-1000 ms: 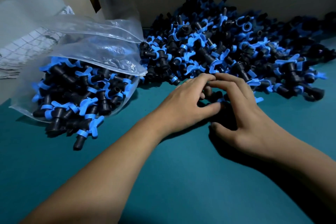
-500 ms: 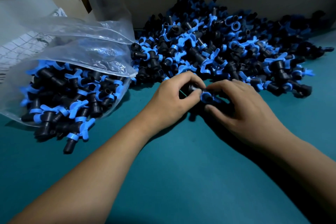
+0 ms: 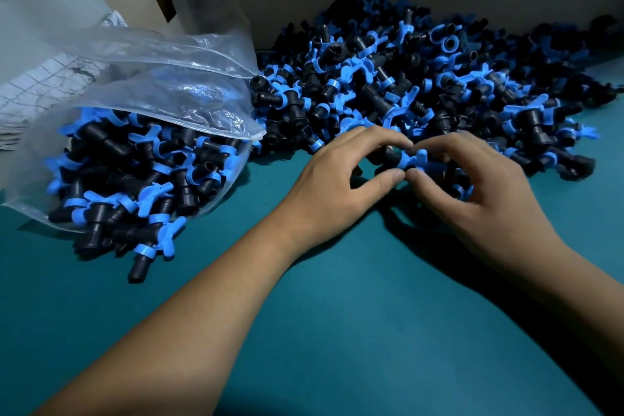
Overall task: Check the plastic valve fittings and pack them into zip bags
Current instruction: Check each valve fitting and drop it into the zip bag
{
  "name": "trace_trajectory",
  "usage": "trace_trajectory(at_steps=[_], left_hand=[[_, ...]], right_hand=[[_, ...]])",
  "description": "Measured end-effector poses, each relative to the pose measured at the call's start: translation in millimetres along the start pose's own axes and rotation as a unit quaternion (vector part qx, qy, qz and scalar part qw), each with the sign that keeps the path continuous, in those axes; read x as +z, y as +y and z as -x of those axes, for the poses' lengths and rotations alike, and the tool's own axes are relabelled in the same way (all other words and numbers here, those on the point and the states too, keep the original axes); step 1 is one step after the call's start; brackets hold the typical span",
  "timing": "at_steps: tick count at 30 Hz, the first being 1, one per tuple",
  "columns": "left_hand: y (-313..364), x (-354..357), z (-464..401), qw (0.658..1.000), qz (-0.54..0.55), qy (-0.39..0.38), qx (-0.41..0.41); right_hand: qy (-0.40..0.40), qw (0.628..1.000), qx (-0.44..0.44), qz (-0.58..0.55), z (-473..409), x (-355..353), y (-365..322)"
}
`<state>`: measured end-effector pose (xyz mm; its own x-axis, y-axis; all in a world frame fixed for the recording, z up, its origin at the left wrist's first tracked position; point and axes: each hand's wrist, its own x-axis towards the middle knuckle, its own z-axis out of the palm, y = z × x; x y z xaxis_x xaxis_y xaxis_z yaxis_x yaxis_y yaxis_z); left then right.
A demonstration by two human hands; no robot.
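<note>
A big pile of black valve fittings with blue handles [image 3: 422, 84] lies at the back of the teal table [image 3: 337, 314]. One fitting [image 3: 400, 159] is lifted just off the pile's front edge. My left hand [image 3: 341, 182] pinches its black end between thumb and fingers, and my right hand [image 3: 472, 186] pinches its blue-handled end. At the left, a clear zip bag [image 3: 162, 84] lies on its side with its mouth open toward the pile, stuffed with fittings [image 3: 135, 172]; some spill from its near side.
A wall runs close behind the pile. Folded clear plastic and a checked sheet [image 3: 37, 84] lie at the far left behind the bag. Bare teal table surface stretches in front of my forearms.
Both hands went from groping at the pile's edge to lifting one fitting between them; now they hold it a little higher with fingers spread wider apart.
</note>
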<state>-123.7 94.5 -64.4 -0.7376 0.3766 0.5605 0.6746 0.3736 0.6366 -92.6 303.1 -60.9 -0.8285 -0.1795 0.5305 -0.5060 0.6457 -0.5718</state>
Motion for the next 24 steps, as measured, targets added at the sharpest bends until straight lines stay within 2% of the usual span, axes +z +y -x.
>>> trace_trajectory(at_steps=[6,11,14,16,20,24], left_hand=[[1,0,0,0.999,0.03,-0.003,-0.031],[-1,-3,-1,0.981,0.16,0.056,-0.09],[0,-5,-1,0.968,0.22,0.051,-0.107],[0,-7,-1,0.963,0.239,0.054,-0.108],[-1,-13,-2,0.947,0.274,0.106,-0.132],[-1,-14,-2,0.942,0.286,0.106,-0.138]], right_hand=[[0.013,1.0,-0.012,0.022,0,-2,4],[0.007,0.999,-0.037,-0.01,-2,0,3],[0.006,0.999,-0.038,-0.038,-3,0,5],[0.018,0.998,-0.038,-0.047,-2,0,5],[0.019,0.995,-0.01,-0.099,-2,-1,4],[0.025,0.994,-0.007,-0.103,-1,1,2]])
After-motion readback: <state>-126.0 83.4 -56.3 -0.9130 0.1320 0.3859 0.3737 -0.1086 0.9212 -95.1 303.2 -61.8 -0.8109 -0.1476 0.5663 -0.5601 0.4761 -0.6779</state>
